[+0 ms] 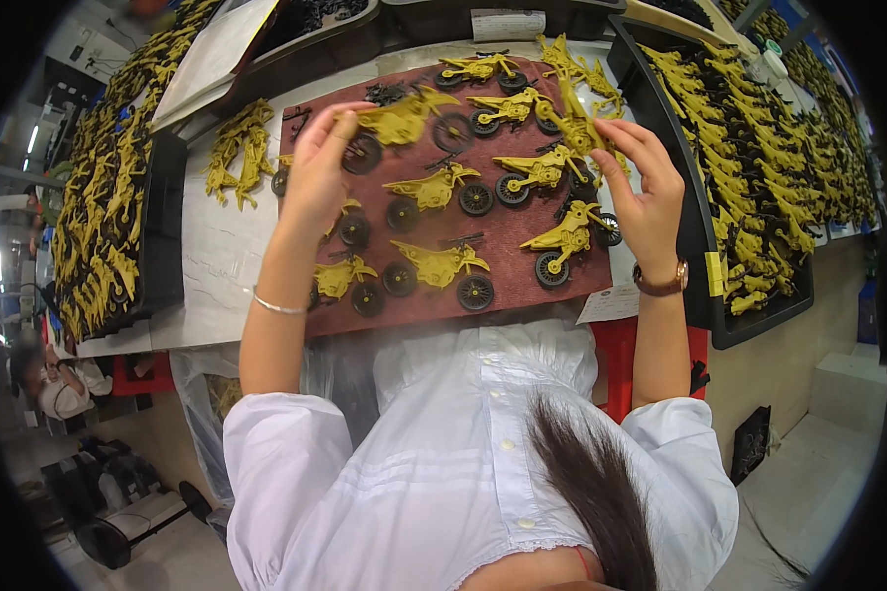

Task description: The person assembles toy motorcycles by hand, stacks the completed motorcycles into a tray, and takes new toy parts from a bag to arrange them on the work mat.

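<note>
My left hand (322, 158) is closed, thumb and fingers pinching the tail end of a yellow toy motorcycle (396, 120), which is smeared by motion above the dark red mat (508, 231). Black wheels show beneath that toy; whether they are fixed to it I cannot tell. At the mat's right side my right hand (644, 187) pinches a yellow toy motorcycle body (574, 116) that points up and away, partly over other pieces. Several yellow toy motorcycles with black wheels lie on the mat, among them one in the front middle (439, 264) and one at the right (564, 238).
Loose yellow bodies (241, 153) lie on the white table left of the mat. Black trays full of yellow toys flank me, one at the right (800, 313) and one at the left (165, 231). Papers (207, 64) rest on a bin at the far left.
</note>
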